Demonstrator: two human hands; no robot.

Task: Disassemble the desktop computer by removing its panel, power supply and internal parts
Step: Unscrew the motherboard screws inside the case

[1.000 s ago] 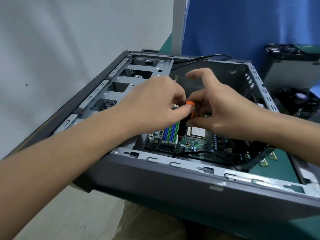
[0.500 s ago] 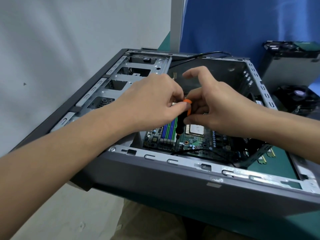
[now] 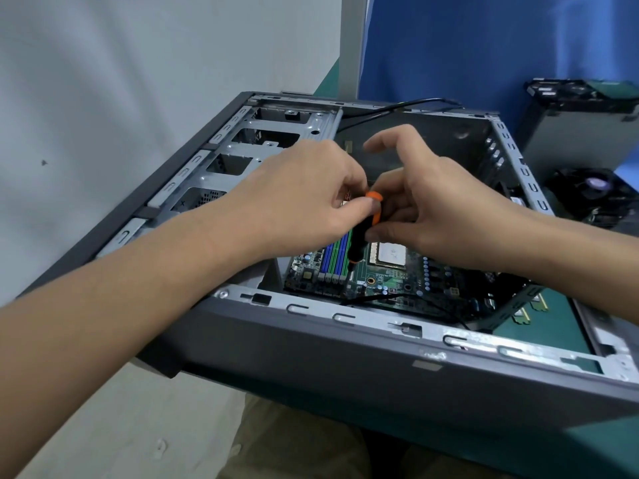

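Observation:
The grey desktop case (image 3: 311, 354) lies on its side, its side panel off. Inside is the green motherboard (image 3: 383, 278) with blue and green memory slots (image 3: 333, 252) and a bare processor (image 3: 390, 254). A screwdriver (image 3: 359, 236) with a black handle and orange cap stands nearly upright over the board, its tip hidden near the slots. My left hand (image 3: 304, 205) pinches the orange cap from the left. My right hand (image 3: 435, 209) grips the handle from the right, index finger lifted.
Empty metal drive bays (image 3: 256, 150) fill the case's far left. A black cable (image 3: 397, 107) runs over the case's back edge. A removed power supply (image 3: 581, 122) and a cooler fan (image 3: 594, 195) sit at the right on the green table (image 3: 553, 330). A blue partition stands behind.
Both hands stay on the screwdriver at the same spot; the fingers have shifted slightly around the handle. The view has drifted a little.

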